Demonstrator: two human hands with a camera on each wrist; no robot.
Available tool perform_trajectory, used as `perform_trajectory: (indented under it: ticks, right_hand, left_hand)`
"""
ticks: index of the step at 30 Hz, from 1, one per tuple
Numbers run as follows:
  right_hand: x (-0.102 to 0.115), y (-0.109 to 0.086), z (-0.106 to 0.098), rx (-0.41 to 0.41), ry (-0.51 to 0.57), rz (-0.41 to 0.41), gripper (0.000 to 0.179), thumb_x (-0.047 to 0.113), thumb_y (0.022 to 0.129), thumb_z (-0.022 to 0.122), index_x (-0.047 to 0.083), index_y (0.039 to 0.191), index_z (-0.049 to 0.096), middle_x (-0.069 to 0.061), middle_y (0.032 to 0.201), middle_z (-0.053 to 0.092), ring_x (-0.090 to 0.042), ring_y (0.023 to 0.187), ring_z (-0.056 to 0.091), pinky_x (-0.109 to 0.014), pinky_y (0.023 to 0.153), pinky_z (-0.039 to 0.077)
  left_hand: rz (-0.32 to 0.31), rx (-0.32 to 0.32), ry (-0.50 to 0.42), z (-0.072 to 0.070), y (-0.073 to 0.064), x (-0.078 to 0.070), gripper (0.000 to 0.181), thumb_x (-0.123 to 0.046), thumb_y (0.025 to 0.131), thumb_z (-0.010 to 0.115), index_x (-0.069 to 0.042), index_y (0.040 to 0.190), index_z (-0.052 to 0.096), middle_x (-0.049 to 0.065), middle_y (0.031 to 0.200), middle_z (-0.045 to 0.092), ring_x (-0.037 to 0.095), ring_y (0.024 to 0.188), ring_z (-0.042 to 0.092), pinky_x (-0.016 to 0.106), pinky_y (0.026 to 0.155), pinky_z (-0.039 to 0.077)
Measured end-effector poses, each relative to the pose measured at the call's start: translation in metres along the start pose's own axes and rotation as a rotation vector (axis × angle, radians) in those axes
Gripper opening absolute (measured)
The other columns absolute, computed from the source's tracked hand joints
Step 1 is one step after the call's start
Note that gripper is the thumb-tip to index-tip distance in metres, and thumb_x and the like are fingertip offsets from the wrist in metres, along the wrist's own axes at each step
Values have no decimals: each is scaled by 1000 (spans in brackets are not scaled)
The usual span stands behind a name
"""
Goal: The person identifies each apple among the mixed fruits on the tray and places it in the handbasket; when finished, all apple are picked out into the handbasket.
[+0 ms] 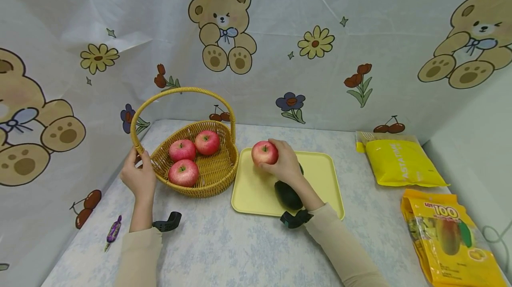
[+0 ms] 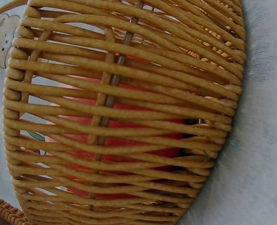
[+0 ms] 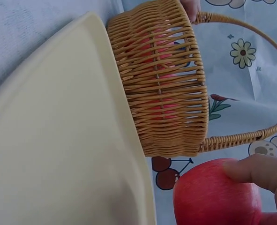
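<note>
My left hand (image 1: 139, 176) grips the base of the handle on the left side of a wicker basket (image 1: 218, 176). Three red apples lie inside; the nearest apple (image 1: 183, 173) shows through the weave in the left wrist view. Over the pale yellow tray (image 1: 256, 193), my right hand (image 1: 286, 162) holds another red apple (image 1: 265, 152) between thumb and fingers. In the right wrist view the held apple (image 3: 213, 194) appears above the tray's rim. A dark green avocado-like fruit (image 1: 289, 195) lies on the tray under the right wrist, partly covered by the forearm.
On the right of the table lie a yellow packet (image 1: 404, 162) and an orange-yellow dried mango bag (image 1: 452, 238). A purple wrapped candy (image 1: 114, 232) lies at the left. Behind the table hangs a sheet printed with bears (image 1: 228, 29).
</note>
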State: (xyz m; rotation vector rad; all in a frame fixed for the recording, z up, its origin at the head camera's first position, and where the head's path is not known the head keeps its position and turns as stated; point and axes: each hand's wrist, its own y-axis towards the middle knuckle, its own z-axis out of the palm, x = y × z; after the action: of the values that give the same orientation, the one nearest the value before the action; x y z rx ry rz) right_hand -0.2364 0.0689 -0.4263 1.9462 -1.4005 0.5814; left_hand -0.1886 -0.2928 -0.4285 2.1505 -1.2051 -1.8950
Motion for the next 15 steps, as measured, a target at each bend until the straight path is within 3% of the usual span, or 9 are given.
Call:
perform_trajectory:
  ticks: [4, 10, 15]
  right_hand:
    - [3, 0, -5, -20, 47, 5, 78, 24, 72, 86, 4, 138, 51, -19, 131, 55, -34, 120, 53, -48, 96, 50]
    - [11, -1, -12, -29, 95, 4, 78, 21, 71, 87, 4, 138, 51, -18, 131, 54, -34, 120, 52, -47, 97, 50]
    - [17, -1, -15, -43, 124, -24, 77, 21, 70, 87, 5, 137, 52, -17, 130, 54, -33, 118, 52, -48, 95, 51]
  left_hand:
    - [1, 2, 17, 0, 0, 0, 30, -14, 96, 56, -5, 122, 68, 15, 110, 72, -9, 88, 52, 2, 68, 37]
    - [0, 8, 26, 0, 0, -1, 30, -14, 97, 56, -3, 122, 67, 16, 110, 71, 23, 97, 66, 3, 69, 37]
    - [-10, 15, 30, 0, 0, -2, 30, -15, 97, 56, -3, 122, 67, 18, 111, 71, 28, 101, 67, 5, 69, 37]
